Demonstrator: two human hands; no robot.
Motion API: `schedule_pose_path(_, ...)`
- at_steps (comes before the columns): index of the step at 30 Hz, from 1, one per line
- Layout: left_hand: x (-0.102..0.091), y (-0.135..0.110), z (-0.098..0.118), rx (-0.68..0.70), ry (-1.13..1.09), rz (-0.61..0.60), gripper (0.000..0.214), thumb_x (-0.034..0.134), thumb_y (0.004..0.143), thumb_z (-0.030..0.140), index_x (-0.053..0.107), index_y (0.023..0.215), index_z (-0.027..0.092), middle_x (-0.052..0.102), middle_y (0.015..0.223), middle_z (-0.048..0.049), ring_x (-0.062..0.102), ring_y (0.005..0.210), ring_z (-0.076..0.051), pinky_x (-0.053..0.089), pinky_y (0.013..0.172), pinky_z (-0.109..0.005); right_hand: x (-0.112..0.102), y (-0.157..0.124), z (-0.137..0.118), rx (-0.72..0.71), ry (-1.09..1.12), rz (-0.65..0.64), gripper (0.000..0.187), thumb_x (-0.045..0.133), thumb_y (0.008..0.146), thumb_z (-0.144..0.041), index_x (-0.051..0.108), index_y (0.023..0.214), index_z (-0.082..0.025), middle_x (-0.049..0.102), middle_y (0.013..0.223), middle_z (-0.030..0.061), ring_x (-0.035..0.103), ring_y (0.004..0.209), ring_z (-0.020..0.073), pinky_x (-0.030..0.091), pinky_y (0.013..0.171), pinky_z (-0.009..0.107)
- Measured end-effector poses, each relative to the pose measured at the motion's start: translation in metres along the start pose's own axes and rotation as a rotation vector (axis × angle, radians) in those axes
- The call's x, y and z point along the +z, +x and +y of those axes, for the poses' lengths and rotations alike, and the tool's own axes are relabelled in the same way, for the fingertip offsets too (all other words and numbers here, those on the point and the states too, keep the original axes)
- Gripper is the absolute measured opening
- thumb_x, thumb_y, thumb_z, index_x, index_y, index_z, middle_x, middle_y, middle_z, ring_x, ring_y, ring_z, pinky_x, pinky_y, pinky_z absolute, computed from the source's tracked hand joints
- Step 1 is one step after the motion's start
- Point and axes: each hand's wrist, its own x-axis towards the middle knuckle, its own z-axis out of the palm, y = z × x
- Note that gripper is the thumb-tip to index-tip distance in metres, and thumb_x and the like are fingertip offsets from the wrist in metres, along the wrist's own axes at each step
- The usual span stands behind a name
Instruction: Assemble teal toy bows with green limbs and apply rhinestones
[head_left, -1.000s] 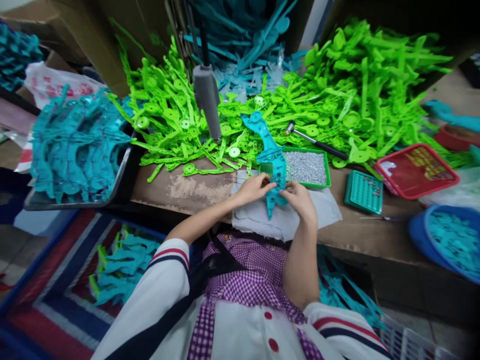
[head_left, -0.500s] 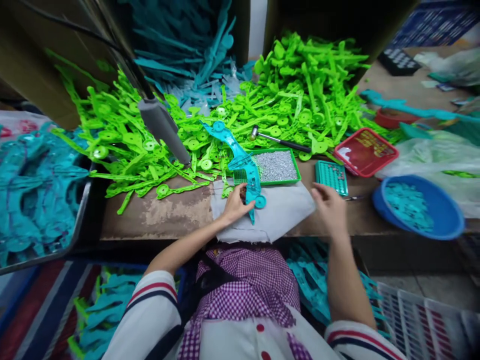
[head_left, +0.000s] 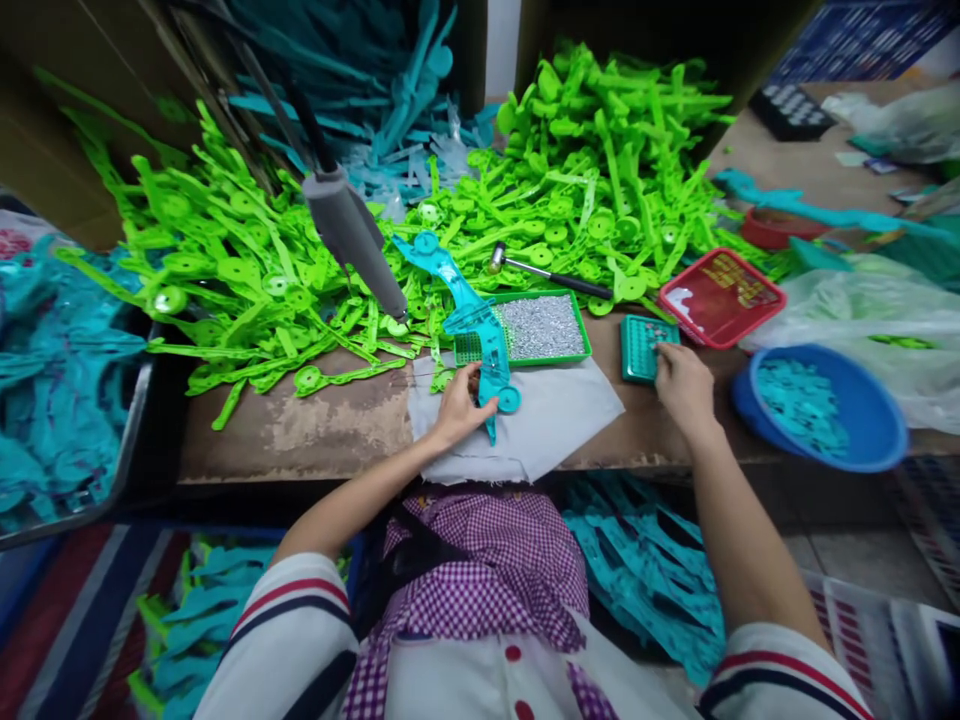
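Note:
My left hand (head_left: 463, 405) grips the lower end of a long curved turquoise plastic part (head_left: 480, 315). The part slants over a white cloth (head_left: 559, 410) and across the left side of a green tray (head_left: 587, 352) filled with small silvery pieces. My right hand (head_left: 684, 385) is at the right edge of a small teal tray (head_left: 637, 352) with rows of holes and small pieces on it. Its fingertips are pinched together there; whatever lies between them is too small to make out.
Bright green plastic parts (head_left: 600, 200) heap across the back. A grey powered screwdriver (head_left: 352, 240) hangs at left. A hammer (head_left: 551, 276) lies behind the green tray. At right are a red dish (head_left: 724, 300) and a blue bowl (head_left: 874, 425) of turquoise pieces. Turquoise parts (head_left: 60, 370) fill a left bin.
My right hand has moved from the cloth's right edge to the teal tray, and its fingers have closed there. My left hand keeps its grip on the turquoise part. The camera view has shifted slightly.

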Motion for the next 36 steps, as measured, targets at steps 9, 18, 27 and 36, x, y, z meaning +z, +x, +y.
schedule_pose_path(9, 0.0, -0.001, 0.0, 0.013, -0.009, 0.022, 0.067, 0.076, 0.076, 0.032, 0.049, 0.135, 0.018, 0.068, 0.121, -0.0108, 0.068, 0.095, -0.022, 0.057, 0.092, -0.042, -0.002, -0.001, 0.002, 0.0, 0.004, -0.035, 0.034, 0.051, 0.089, -0.029, 0.076, 0.109, -0.016, 0.073, 0.119, 0.018, 0.065, 0.112, 0.0346, 0.048, 0.103, 0.055)
schedule_pose_path(18, 0.001, -0.001, -0.001, 0.003, -0.011, 0.018, 0.068, 0.077, 0.076, 0.032, 0.049, 0.136, 0.018, 0.067, 0.124, -0.0117, 0.068, 0.095, -0.022, 0.057, 0.092, -0.042, -0.023, -0.005, -0.008, 0.136, 0.04, -0.021, 0.037, 0.055, 0.09, -0.029, 0.072, 0.118, -0.012, 0.073, 0.111, 0.0196, 0.063, 0.086, 0.0237, 0.048, 0.089, 0.038)
schedule_pose_path(27, 0.002, -0.002, -0.002, 0.005, -0.001, 0.021, 0.07, 0.078, 0.074, 0.03, 0.049, 0.136, 0.018, 0.068, 0.119, -0.0101, 0.068, 0.095, -0.023, 0.057, 0.093, -0.042, -0.01, 0.021, -0.025, 0.148, 0.016, -0.135, 0.02, 0.068, 0.086, -0.021, 0.075, 0.103, -0.013, 0.074, 0.101, 0.0169, 0.059, 0.081, 0.021, 0.041, 0.081, 0.034)
schedule_pose_path(36, 0.0, -0.001, -0.002, 0.012, -0.003, 0.011, 0.069, 0.078, 0.074, 0.03, 0.048, 0.136, 0.019, 0.069, 0.117, -0.009, 0.068, 0.092, -0.022, 0.057, 0.091, -0.04, -0.018, 0.003, -0.021, 0.096, 0.027, -0.159, 0.026, 0.064, 0.086, -0.025, 0.075, 0.106, -0.013, 0.072, 0.113, 0.0194, 0.064, 0.092, 0.0252, 0.046, 0.09, 0.037)
